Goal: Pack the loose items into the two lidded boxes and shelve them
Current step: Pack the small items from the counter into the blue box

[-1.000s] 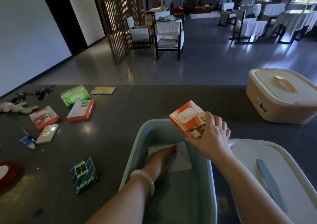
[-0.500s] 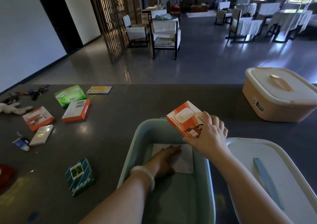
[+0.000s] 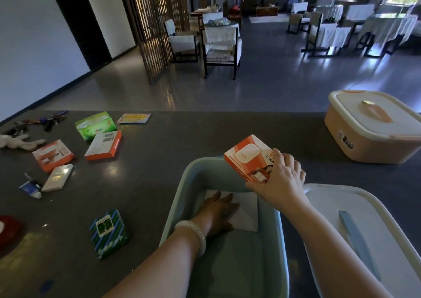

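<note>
Now the right hand [image 3: 279, 183] grips the orange box [image 3: 248, 158] above the far rim of the green bin [image 3: 180, 206], while the left hand [image 3: 216, 213] lies flat on a white sheet [image 3: 246, 213] inside this bin.

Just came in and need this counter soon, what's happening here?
A person is packing loose items into a blue-green storage box. Their left hand lies flat on a flat white item on the box floor, while the right hand grips an orange-and-white carton above the far rim, not yet set in. The white lid lies beside it on the right; the peach box has its lid on. Other cartons, such as a green-striped box, wait on the counter to the left.
</note>
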